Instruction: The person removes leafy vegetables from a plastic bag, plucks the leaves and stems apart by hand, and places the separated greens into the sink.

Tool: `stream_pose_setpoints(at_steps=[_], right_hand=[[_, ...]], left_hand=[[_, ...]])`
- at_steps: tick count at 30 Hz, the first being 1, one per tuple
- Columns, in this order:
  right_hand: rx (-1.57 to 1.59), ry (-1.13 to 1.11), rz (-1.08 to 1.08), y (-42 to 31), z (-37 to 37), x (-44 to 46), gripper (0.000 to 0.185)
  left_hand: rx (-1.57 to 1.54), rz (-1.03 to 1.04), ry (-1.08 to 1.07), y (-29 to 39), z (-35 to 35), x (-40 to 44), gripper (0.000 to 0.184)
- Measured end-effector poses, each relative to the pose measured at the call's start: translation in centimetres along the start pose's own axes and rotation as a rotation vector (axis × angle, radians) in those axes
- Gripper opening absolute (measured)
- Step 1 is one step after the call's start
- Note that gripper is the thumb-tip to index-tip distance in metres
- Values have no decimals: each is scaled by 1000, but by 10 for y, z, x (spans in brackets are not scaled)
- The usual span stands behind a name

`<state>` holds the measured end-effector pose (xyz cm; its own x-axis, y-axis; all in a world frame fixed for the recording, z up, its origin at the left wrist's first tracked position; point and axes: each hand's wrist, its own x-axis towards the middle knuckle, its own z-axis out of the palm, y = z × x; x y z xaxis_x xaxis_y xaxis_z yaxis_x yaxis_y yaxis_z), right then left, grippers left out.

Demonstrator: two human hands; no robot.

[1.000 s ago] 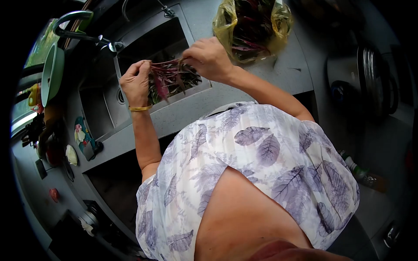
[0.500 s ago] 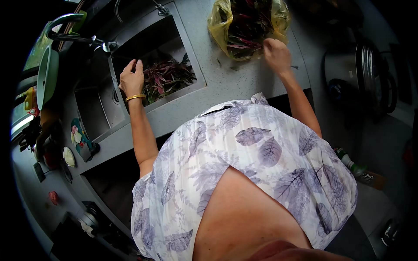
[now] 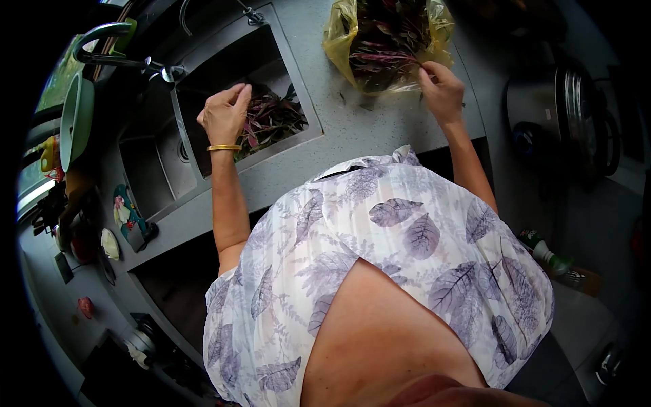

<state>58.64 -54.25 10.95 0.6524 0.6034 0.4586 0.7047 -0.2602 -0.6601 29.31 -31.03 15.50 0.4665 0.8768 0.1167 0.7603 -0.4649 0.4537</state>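
My left hand (image 3: 226, 117), with a gold bangle at the wrist, is over the right sink basin (image 3: 310, 123). Its thumb and fingertips are pressed together; what they hold, if anything, is hidden. Beside and below it lies a pile of purple-green leafy vegetables (image 3: 274, 119) in the basin. At the near right edge of a yellow plastic bag (image 3: 339, 47), my right hand (image 3: 444, 91) pinches the end of a purple leafy stem (image 3: 405, 60). The stem's leaves point left across the bag's mouth, and more of the same greens (image 3: 390, 27) fill the bag.
A chrome faucet (image 3: 102, 30) arches over the smaller left basin (image 3: 146, 176). Small leaf bits lie on the grey counter (image 3: 332, 112) near the bag. A green basin (image 3: 76, 122) stands by the window; a steel cooker (image 3: 536, 102) is at the right.
My left hand has moved right and slightly up over the basin, its fingertips closing together. My right hand has shifted slightly right, drawing the purple stem with it.
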Motion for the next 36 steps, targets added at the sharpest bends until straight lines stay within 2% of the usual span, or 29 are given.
stream_pose_setpoints(at_steps=[2, 3, 6, 8, 12, 15, 21, 25, 30, 36], right_hand=[[156, 67, -21, -15, -10, 6, 9], [201, 81, -48, -20, -14, 7, 10], [253, 55, -186, -41, -22, 16, 10], [262, 1, -265, -58, -22, 19, 9], [302, -104, -377, -85, -10, 21, 9], [336, -156, -411, -102, -2, 20, 11], [384, -214, -452, -109, 13, 16, 9], [394, -266, -497, -118, 18, 24, 8], [477, -357, -520, -132, 30, 34, 7], [534, -603, -495, -149, 41, 43, 8]], left_hand=[[-140, -117, -67, 4, -2, 1, 34], [-271, 6, 115, 15, 2, -4, 26], [-335, 514, 391, 48, -3, -1, 16], [-392, 659, 371, 76, -15, -3, 9], [-417, 852, 214, 110, -19, -11, 12], [-348, 843, 146, 115, -10, -17, 10], [-193, 781, 151, 109, -12, -29, 10], [-104, 772, 225, 108, -20, -29, 11], [-16, 867, 289, 92, -32, -27, 12], [52, 939, 407, 78, -40, -31, 8]])
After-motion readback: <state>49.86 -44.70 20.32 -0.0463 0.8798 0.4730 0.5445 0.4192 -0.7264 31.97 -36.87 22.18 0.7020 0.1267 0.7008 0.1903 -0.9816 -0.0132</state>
